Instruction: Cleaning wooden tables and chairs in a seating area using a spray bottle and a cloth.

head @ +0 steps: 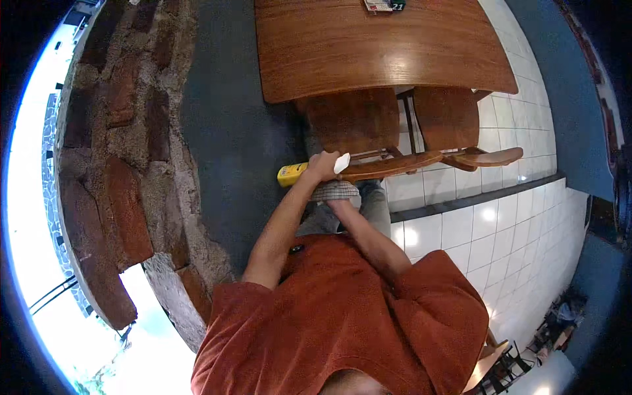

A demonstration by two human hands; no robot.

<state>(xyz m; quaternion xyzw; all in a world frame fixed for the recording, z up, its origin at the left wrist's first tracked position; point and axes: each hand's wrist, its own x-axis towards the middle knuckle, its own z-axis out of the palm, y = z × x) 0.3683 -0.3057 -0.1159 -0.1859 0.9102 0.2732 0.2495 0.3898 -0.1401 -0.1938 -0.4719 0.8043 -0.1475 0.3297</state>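
My left hand [323, 166] grips a yellow bottle [291, 174] that lies sideways in it, its base pointing left. A white top [341, 163] sticks out on the other side of the fist. Just below, my right hand [339, 204] holds a grey checked cloth [335, 191], which covers most of its fingers. Both hands are close together in front of my body, beside the curved wooden backrest [390, 167] of a chair. Whether the cloth touches the backrest I cannot tell.
Two wooden chairs [353, 118] are tucked under a wooden table [345, 54]. A small table-number stand [385, 6] is on the tabletop. A rough brick wall [128, 207] rises on the left. White floor tiles [459, 222] with a dark strip [474, 196] extend right.
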